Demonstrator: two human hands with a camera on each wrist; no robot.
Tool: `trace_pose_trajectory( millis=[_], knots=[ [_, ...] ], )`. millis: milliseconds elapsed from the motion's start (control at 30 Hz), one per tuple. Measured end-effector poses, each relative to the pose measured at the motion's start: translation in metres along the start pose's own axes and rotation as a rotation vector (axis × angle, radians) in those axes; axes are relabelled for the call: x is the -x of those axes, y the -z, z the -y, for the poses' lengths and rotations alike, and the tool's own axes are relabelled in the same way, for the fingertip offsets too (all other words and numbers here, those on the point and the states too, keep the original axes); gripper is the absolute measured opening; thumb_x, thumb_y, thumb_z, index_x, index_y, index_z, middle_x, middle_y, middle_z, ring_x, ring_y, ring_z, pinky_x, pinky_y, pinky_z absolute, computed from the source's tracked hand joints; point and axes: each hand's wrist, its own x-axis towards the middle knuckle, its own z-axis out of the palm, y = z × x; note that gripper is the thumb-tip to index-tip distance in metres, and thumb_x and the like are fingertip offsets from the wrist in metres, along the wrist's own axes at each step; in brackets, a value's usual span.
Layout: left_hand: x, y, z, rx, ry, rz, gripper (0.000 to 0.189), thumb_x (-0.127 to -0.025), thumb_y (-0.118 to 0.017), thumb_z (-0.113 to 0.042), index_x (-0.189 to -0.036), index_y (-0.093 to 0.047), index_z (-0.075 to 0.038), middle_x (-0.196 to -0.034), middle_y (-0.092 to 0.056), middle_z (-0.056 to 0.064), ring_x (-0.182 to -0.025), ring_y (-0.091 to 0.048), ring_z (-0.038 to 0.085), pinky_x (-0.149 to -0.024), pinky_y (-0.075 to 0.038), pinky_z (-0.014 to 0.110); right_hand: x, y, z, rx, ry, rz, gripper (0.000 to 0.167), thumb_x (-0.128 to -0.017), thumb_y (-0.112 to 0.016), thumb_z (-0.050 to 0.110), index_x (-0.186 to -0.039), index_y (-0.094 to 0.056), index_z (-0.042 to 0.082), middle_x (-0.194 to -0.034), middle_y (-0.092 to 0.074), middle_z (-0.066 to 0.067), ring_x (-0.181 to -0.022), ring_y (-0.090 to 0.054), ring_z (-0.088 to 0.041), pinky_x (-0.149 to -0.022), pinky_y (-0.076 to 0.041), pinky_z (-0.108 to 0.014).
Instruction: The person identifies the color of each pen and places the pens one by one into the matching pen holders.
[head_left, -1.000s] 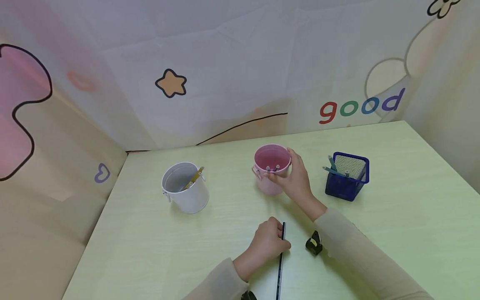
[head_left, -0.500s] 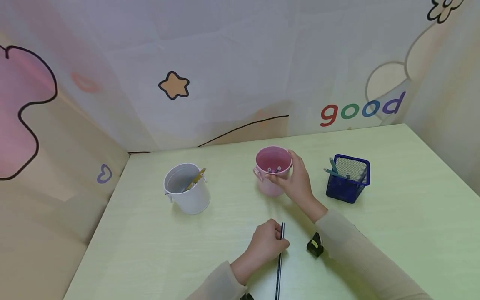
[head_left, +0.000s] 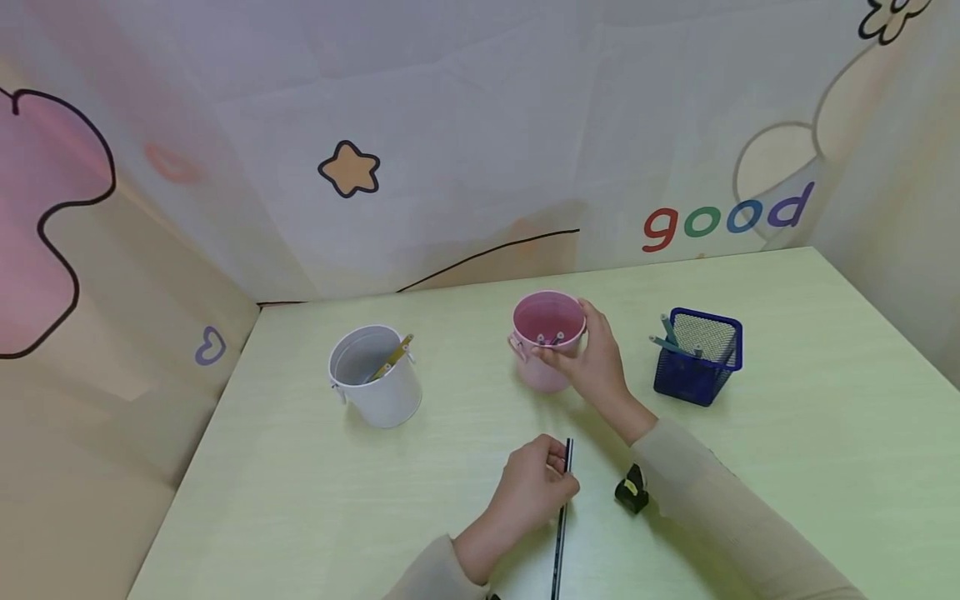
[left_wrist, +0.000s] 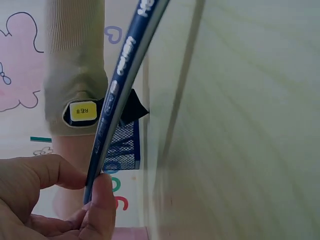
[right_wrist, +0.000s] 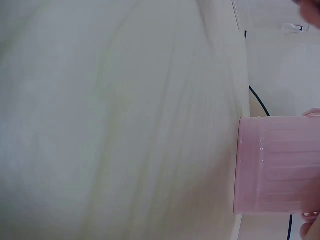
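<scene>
In the head view my left hand [head_left: 528,486] pinches a dark blue pencil [head_left: 559,546] near its far end, between thumb and fingers. White lettering runs along the pencil [left_wrist: 121,75] in the left wrist view, where it is raised clear of the table. My right hand [head_left: 600,367] grips the near right side of a pink bucket [head_left: 542,377], thumb in front and fingers round the rim. The bucket stands upright on the table, and the ends of pencils [head_left: 558,337] show inside it. Only the bucket's side [right_wrist: 280,165] and a few fingertips appear in the right wrist view.
Left of the pink bucket stands a white bucket [head_left: 386,400] with yellow pencils [head_left: 392,357] leaning in it. A blue mesh pen holder [head_left: 690,382] with green pencils [head_left: 667,343] is on the right. A printed cloth wall [head_left: 480,150] rises behind the light green table [head_left: 262,500].
The left hand and its pencil have shifted only slightly. The right hand stays on the pink bucket. The whole head view has moved a little.
</scene>
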Motion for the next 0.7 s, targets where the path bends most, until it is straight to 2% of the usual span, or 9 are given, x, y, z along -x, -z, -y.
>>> trace_pose_trajectory(
  millis=[200,400,700],
  knots=[
    [0.0011,-0.0003,-0.0004,0.05,-0.046,0.015,0.019,-0.073,-0.06,0.0,-0.093,-0.059,0.0,-0.077,-0.059,0.0,-0.063,-0.05,-0.002,-0.06,-0.045,0.014,-0.0006,-0.0002,-0.0001,-0.008,0.026,-0.009,0.092,-0.074,-0.082,0.028,-0.145,-0.03,0.002,-0.143,-0.04,-0.019,-0.133,-0.039,-0.034,-0.108,-0.034,-0.051],
    [0.0034,0.0021,-0.0026,0.071,-0.062,-0.009,0.011,-0.074,-0.063,0.001,-0.085,-0.061,0.001,-0.072,-0.06,0.0,-0.062,-0.053,-0.001,-0.06,-0.047,0.015,-0.0013,-0.0004,-0.0006,0.0,0.025,-0.007,0.092,-0.074,-0.082,0.028,-0.145,-0.029,0.002,-0.144,-0.039,-0.019,-0.133,-0.039,-0.034,-0.108,-0.034,-0.051],
    [0.0069,0.0078,-0.0067,0.095,-0.08,-0.04,0.009,-0.075,-0.067,0.0,-0.083,-0.062,0.0,-0.07,-0.062,0.002,-0.062,-0.054,0.0,-0.059,-0.048,0.016,-0.0011,-0.0003,-0.0017,-0.004,0.011,-0.004,0.093,-0.075,-0.081,0.029,-0.146,-0.028,0.002,-0.146,-0.037,-0.019,-0.135,-0.037,-0.034,-0.109,-0.033,-0.051]
  ],
)
